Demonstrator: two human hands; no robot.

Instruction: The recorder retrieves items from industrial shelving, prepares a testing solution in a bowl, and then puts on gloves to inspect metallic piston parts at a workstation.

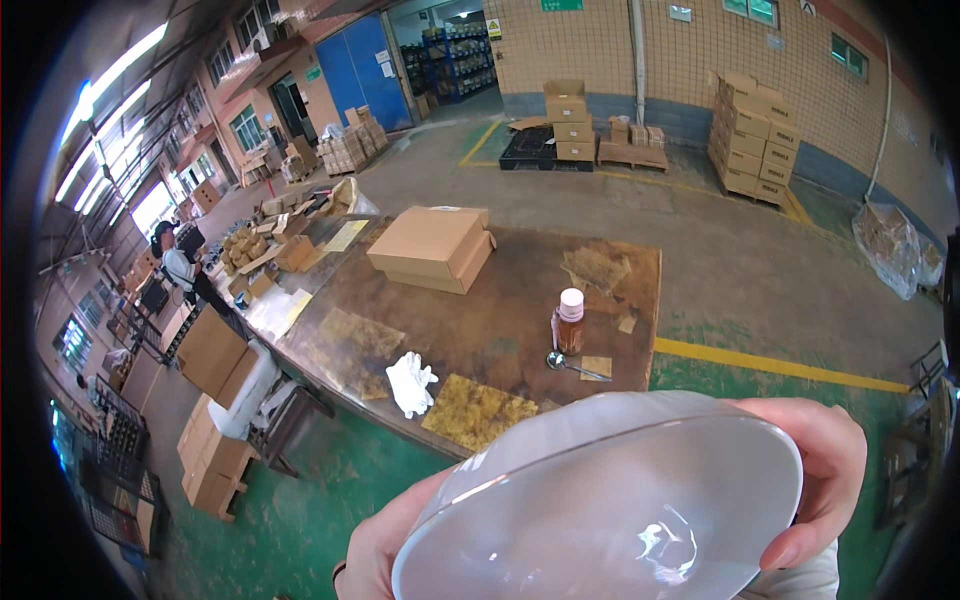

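Note:
A large white glazed bowl (pixel 600 510) fills the lower middle, held up close and tilted so its shiny inside faces me. My left hand (pixel 385 535) is closed round its left side, with the fingertips hidden behind it. At the right side my right hand (pixel 825 455) grips the rim, its thumb on the inside edge and the other fingers behind. Beyond the bowl, a worn brown table (pixel 480 320) bears a bottle of amber liquid (pixel 568 328) with a pale pink cap. A metal spoon (pixel 575 367) lies beside the bottle. Further left is a crumpled white glove (pixel 411 384).
A closed cardboard box (pixel 430 248) sits at the table's far side. To the left, another bench (pixel 275 300) carries papers and parts, with a person (pixel 182 265) standing behind it. Stacked cartons (pixel 755 140) and a black pallet (pixel 528 148) stand by the far wall.

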